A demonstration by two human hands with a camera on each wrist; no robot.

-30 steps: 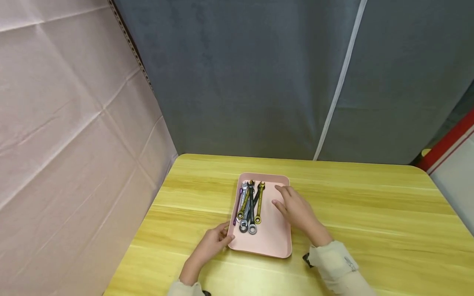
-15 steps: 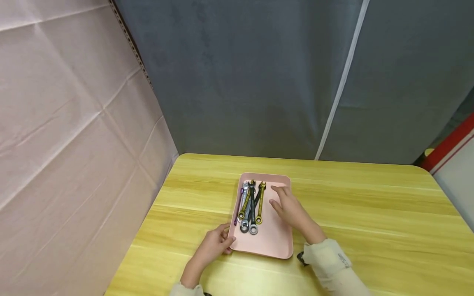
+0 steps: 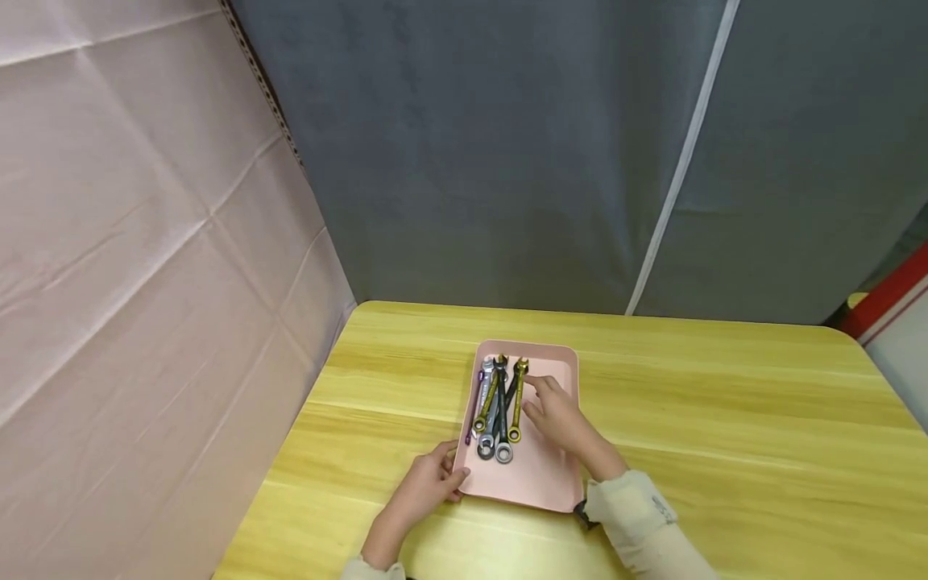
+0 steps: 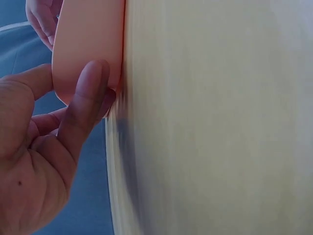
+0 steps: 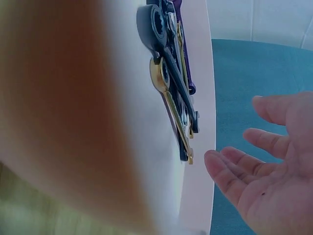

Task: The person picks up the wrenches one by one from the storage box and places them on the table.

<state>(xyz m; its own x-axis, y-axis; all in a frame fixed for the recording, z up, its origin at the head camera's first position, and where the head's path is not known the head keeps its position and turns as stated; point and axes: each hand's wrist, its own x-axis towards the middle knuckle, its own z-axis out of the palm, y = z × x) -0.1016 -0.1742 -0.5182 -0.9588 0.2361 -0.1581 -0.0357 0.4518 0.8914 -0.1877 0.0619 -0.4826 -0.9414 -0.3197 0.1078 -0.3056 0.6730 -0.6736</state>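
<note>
A pink tray [image 3: 540, 479] holds a pile of combination wrenches in its left half. My left hand [image 3: 424, 487] grips the tray's near-left corner, thumb at the rim and fingers along the outer wall; the left wrist view shows the tray [image 4: 90, 34] between them. Over the tray's right half my right hand [image 3: 558, 419] reaches with loosely extended fingers, its fingertips beside the head of a gold wrench [image 3: 518, 407]. In the right wrist view the hand [image 5: 274, 171] holds nothing. A black wrench [image 3: 502, 415] lies on top, and a purple wrench [image 3: 474, 407] along the left wall.
The tray stands on a wood-grain table [image 3: 689, 403]. A grey curtain [image 3: 471, 161] hangs behind its far edge, and pink cloth [image 3: 145, 282] covers the left side. A red and white object [image 3: 892, 298] is at the far right.
My right hand has moved left and closer to the gold wrench. My left hand stays on the tray corner. The wrenches keep their places; the whole view has shifted slightly.
</note>
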